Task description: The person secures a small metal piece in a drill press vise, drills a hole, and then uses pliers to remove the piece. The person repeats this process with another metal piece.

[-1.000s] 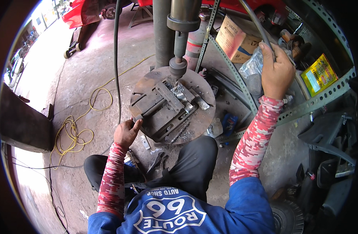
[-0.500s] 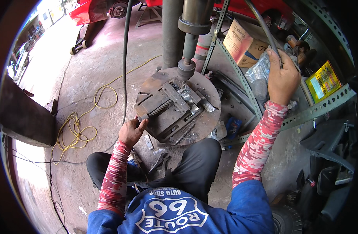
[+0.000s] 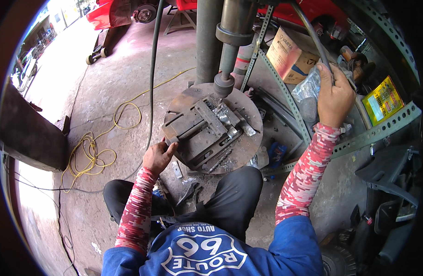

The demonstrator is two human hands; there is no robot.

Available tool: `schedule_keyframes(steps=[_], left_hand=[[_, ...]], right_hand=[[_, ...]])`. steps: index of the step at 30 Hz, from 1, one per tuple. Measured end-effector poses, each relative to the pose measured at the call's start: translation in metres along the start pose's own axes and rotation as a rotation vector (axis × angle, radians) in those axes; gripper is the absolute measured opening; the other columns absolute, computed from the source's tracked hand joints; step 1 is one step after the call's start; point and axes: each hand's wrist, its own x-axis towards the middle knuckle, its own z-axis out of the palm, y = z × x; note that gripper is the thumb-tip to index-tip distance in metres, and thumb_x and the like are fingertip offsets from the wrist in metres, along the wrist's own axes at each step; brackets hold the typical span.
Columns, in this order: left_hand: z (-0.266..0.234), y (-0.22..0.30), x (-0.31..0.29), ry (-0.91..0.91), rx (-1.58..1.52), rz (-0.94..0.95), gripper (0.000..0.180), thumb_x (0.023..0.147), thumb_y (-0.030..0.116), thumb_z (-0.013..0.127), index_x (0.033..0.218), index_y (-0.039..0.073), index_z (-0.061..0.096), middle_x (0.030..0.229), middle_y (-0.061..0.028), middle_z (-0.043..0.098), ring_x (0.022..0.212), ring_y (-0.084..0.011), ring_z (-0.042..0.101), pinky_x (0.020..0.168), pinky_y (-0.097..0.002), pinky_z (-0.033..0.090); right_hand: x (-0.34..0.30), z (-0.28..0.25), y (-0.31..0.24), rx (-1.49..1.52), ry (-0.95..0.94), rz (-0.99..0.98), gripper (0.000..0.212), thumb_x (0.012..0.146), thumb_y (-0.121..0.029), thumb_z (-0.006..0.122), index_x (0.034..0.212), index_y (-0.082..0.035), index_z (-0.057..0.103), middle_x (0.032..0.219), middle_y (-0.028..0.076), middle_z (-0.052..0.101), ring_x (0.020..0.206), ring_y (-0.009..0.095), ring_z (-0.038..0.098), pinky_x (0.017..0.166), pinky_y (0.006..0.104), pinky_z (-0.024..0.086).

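A drill press stands in front of me, its chuck (image 3: 224, 85) over a round metal table (image 3: 178, 102). On that table lies a machine vise (image 3: 186, 120) with a long threaded screw. Bright metal (image 3: 231, 132) sits at its jaws, strewn with shavings; where the drill tip meets it is hard to make out. My left hand (image 3: 159, 157) is closed on the end of the vise screw at the table's near left edge. Raised on the right, my right hand (image 3: 335, 97) wraps around the upper lever (image 3: 313, 37) of the press.
A yellow cord (image 3: 92, 154) lies coiled on the concrete floor to the left. A dark cable (image 3: 153, 87) hangs left of the press column (image 3: 208, 43). At right, a perforated metal frame (image 3: 285, 94) borders a cardboard box (image 3: 289, 55) and a yellow can (image 3: 382, 101). A blue bottle (image 3: 277, 153) stands beside the table.
The whole view has shifted slightly, so the press and table appear a little farther right and lower. Both hands keep their holds on the vise screw and the lever.
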Motion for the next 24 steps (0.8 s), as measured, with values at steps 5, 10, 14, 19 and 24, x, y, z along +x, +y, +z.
schedule_keyframes(steps=[5,10,14,19,24], left_hand=[[0.0053,-0.0059,0.0025,-0.005,-0.019,0.016,0.066,0.096,0.061,0.056,0.084,-0.002,0.07,0.076,-0.0269,0.066,0.075,-0.0426,0.068,0.069,-0.0492,0.05],[0.0062,-0.0092,0.0011,0.017,-0.009,-0.039,0.066,0.094,0.064,0.058,0.098,0.0,0.076,0.096,-0.025,0.073,0.093,-0.0413,0.07,0.082,-0.0478,0.054],[0.0022,-0.0081,0.0011,-0.076,0.067,-0.061,0.073,0.093,0.07,0.049,0.09,0.002,0.074,0.088,-0.0261,0.072,0.089,-0.0427,0.071,0.08,-0.0522,0.055],[-0.0002,-0.0075,-0.0012,-0.057,0.055,-0.037,0.075,0.094,0.071,0.048,0.09,0.0,0.074,0.085,-0.0253,0.072,0.087,-0.0427,0.071,0.076,-0.0519,0.055],[-0.0007,-0.0074,-0.0011,-0.072,0.05,-0.035,0.076,0.094,0.071,0.047,0.089,0.0,0.073,0.083,-0.0246,0.071,0.086,-0.0428,0.071,0.076,-0.051,0.055]], right_hand=[[-0.0022,0.0005,0.006,-0.046,-0.012,-0.009,0.031,0.095,-0.038,0.07,0.102,-0.009,0.078,0.083,0.016,0.073,0.075,0.036,0.071,0.066,0.0432,0.052],[-0.0024,-0.0002,0.0036,0.031,-0.028,0.0,0.03,0.097,-0.032,0.069,0.103,-0.004,0.078,0.091,0.018,0.075,0.081,0.034,0.073,0.071,0.0406,0.053],[-0.0014,-0.0017,-0.0001,0.031,-0.04,0.057,0.029,0.099,-0.03,0.068,0.106,-0.004,0.077,0.092,0.018,0.075,0.084,0.034,0.072,0.071,0.04,0.054],[-0.003,-0.0044,-0.0001,0.009,-0.08,0.085,0.031,0.1,-0.031,0.065,0.108,-0.004,0.075,0.095,0.016,0.075,0.086,0.033,0.073,0.074,0.0393,0.054],[-0.0039,-0.0038,-0.0002,0.03,-0.08,0.097,0.03,0.101,-0.031,0.065,0.108,-0.003,0.076,0.095,0.016,0.076,0.086,0.033,0.073,0.074,0.0388,0.055]])
